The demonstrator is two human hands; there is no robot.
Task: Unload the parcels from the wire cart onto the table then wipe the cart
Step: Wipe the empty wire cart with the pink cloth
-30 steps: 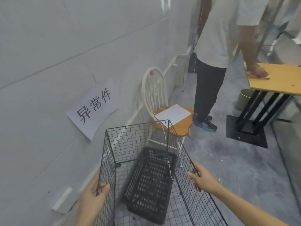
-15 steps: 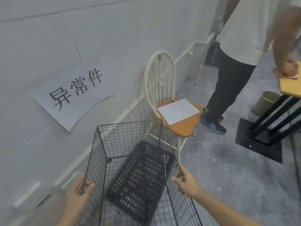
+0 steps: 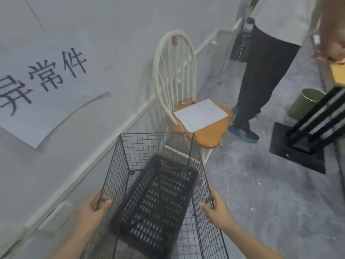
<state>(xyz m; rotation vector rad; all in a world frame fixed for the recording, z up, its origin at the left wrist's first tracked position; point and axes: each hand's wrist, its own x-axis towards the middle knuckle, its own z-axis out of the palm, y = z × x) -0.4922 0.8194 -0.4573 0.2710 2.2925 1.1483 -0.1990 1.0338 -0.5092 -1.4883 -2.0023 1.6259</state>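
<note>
Black wire-mesh cart [image 3: 158, 146], gripped at both side rims, beside a grey wall.

Left hand [image 3: 93, 210] wraps the top wire of the cart's left panel, thumb inside the mesh; right hand [image 3: 216, 212] clasps the top wire of the right panel. Inside the cart: one black perforated plastic crate [image 3: 158, 199], tilted; no parcels show in it. Just beyond the cart's far end: white spindle-back chair with an orange wooden seat [image 3: 211, 135], a white paper sheet [image 3: 200, 114] lying on the seat. On the wall, left: white paper sign with black characters [image 3: 43, 85]. Right: a second person in dark trousers [image 3: 265, 75], standing by a wooden-topped table on a black base [image 3: 298, 156].
</note>
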